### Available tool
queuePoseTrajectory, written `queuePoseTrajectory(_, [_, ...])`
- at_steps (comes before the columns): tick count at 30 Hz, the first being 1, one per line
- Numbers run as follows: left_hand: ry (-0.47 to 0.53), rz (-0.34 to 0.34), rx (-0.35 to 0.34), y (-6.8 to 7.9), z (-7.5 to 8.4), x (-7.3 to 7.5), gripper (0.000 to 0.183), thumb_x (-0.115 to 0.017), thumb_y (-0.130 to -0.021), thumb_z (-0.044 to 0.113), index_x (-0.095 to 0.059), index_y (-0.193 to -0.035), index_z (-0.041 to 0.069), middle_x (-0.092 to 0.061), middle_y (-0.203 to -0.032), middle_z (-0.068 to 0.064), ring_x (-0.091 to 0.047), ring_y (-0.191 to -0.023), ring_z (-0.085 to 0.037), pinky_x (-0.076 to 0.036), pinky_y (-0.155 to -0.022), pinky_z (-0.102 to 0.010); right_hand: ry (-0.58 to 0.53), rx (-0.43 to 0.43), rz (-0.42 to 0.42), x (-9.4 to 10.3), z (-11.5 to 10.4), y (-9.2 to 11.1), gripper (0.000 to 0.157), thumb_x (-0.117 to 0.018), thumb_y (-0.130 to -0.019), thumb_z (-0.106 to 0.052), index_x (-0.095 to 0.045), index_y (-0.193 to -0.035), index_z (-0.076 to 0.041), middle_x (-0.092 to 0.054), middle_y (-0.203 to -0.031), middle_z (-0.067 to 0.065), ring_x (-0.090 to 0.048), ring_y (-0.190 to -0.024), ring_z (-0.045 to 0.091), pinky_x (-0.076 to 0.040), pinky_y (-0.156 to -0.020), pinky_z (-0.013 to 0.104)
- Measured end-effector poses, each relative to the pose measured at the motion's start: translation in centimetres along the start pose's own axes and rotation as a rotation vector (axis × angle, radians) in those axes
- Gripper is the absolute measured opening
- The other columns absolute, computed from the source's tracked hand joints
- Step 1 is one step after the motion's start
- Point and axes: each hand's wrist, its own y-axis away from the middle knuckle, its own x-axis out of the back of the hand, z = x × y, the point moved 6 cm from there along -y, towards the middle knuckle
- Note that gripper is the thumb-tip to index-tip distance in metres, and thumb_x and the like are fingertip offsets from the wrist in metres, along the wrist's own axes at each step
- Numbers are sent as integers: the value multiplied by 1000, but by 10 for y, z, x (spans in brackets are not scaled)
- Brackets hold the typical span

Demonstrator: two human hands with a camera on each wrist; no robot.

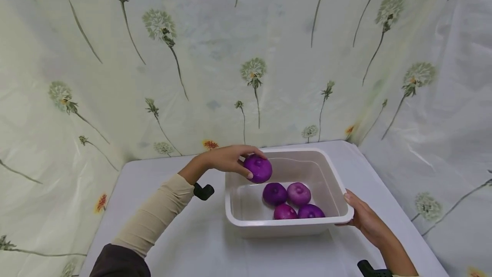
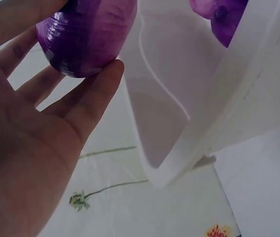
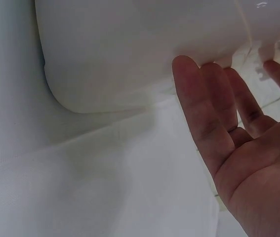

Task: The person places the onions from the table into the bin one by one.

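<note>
My left hand (image 1: 227,159) holds a glossy purple onion (image 1: 258,169) over the back left part of a white plastic bin (image 1: 284,223). In the left wrist view, thumb and fingers are around the held onion (image 2: 88,37), and its skin has dark and pale purple streaks. Several more onions (image 1: 299,193) lie together on the bin's floor, toward the front right. At the bin's front right corner, my right hand (image 1: 365,217) grips the rim, thumb on top and fingers below. The right wrist view shows the fingers of that hand (image 3: 248,133) against the bin's outer wall (image 3: 115,54).
The bin stands on a table with a white cloth (image 1: 192,243). A sheet printed with dandelions (image 1: 207,54) hangs behind the table and along both sides. Dark wrist devices (image 1: 203,191) are on both wrists.
</note>
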Motion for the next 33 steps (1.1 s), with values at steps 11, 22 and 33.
queuePoseTrajectory(11, [-112,-120,18,-43,-10,-29,58,-77,-88,17,-54,-142,23,-49,-138,-4,-50,-126,-16,-47,-104,-31,-3,-26,11,-6,5,-4,62,-26,-109,-44,-13,-159,-11,-52,-133,12,-65,-109,33,-57,-83,48])
queuePoseTrajectory(22, [-162,-219,37,-64,-21,-60,55,-77,-86,7,-59,-136,22,-53,-139,-2,-47,-127,-13,-44,-102,-24,-13,-51,64,-4,5,-2,64,-28,-108,-47,-14,-159,-10,-48,-137,24,-66,-107,35,-58,-82,48])
queuePoseTrajectory(33, [-196,-322,47,-74,-21,-83,57,-77,-86,8,-58,-137,22,-52,-141,-2,-47,-126,-10,-42,-105,-23,-7,-34,59,-1,0,2,64,-27,-108,-47,-14,-159,-10,-45,-139,25,-66,-107,37,-58,-82,48])
